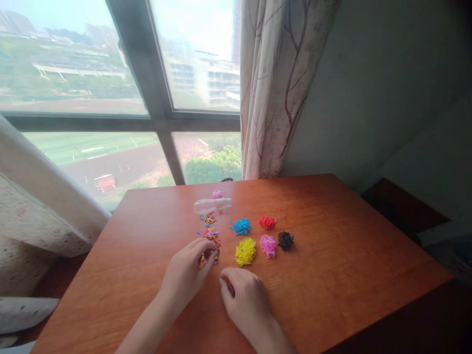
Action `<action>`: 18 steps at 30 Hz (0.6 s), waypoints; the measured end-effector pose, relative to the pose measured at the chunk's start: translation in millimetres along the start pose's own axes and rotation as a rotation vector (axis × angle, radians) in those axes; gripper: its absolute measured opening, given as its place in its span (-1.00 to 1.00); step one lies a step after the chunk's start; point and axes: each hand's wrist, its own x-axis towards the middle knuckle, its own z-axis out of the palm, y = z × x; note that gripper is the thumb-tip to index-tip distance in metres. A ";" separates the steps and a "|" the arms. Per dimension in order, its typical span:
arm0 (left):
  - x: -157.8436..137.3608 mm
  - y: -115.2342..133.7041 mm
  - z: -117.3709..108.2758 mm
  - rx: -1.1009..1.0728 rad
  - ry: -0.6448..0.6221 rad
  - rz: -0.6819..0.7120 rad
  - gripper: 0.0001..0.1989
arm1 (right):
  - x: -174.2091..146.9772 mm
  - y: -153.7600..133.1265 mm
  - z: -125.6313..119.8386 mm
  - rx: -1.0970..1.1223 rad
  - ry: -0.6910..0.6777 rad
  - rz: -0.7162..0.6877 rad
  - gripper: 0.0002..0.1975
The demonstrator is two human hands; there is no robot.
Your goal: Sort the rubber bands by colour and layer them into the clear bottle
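The left hand (186, 263) hides part of the mixed bands (209, 235), its fingertips over their near end; thumb and forefinger nearly meet, any grip unclear. The right hand (245, 292) is curled, contents hidden, between the yellow bands (245, 251) and the tabletop's (328, 290) cut-off near edge.

Here on the bench (324, 290), five band piles (245, 251) sit right of the scattered bands (209, 235), the container (206, 206) behind those (window (151, 123) past the far edge).
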 end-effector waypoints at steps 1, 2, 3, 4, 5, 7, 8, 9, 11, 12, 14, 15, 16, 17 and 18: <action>5.9 7.4 0.3 0.003 -0.011 0.011 -0.84 | 0.4 -0.1 -0.4 -0.005 -0.006 0.005 -0.84; 12.8 15.4 1.4 0.015 -0.026 0.025 -0.83 | 0.8 -0.1 -0.7 -0.012 -0.012 0.011 -0.84; 20.5 23.9 3.4 0.028 -0.054 0.044 -0.83 | 1.1 -0.2 -1.0 -0.021 -0.020 0.020 -0.85; 28.8 32.9 6.5 0.039 -0.089 0.075 -0.83 | 1.5 -0.3 -1.2 -0.033 -0.027 0.031 -0.85; 37.7 41.9 10.7 0.051 -0.129 0.111 -0.83 | 1.8 -0.4 -1.4 -0.047 -0.035 0.041 -0.86; 56.5 59.9 22.0 0.081 -0.194 0.180 -0.82 | 2.4 -1.0 -1.9 -0.071 -0.057 0.054 -0.86; 66.0 68.2 29.0 0.078 -0.228 0.215 -0.83 | 2.6 -1.3 -2.0 -0.079 -0.068 0.059 -0.86; 75.2 76.0 36.6 0.075 -0.250 0.242 -0.84 | 2.8 -1.6 -2.1 -0.084 -0.078 0.064 -0.86; 92.1 88.8 52.6 0.064 -0.296 0.292 -0.87 | 3.1 -2.1 -1.9 -0.081 -0.094 0.076 -0.84; 99.4 93.9 60.5 0.058 -0.319 0.314 -0.88 | 3.2 -2.1 -1.6 -0.075 -0.096 0.080 -0.83; 110.9 101.3 74.2 0.052 -0.354 0.334 -0.89 | 3.3 -1.9 -0.8 -0.065 -0.096 0.084 -0.78; 114.9 103.9 79.6 0.050 -0.368 0.335 -0.89 | 3.4 -1.7 -0.3 -0.063 -0.095 0.085 -0.76; 117.9 105.9 83.8 0.048 -0.380 0.330 -0.88 | 3.4 -1.4 0.1 -0.063 -0.095 0.089 -0.75; 119.9 107.5 87.0 0.044 -0.390 0.323 -0.86 | 3.4 -1.1 0.5 -0.063 -0.095 0.093 -0.75; 121.0 108.8 89.1 0.038 -0.398 0.317 -0.83 | 3.3 -0.7 0.8 -0.062 -0.097 0.096 -0.75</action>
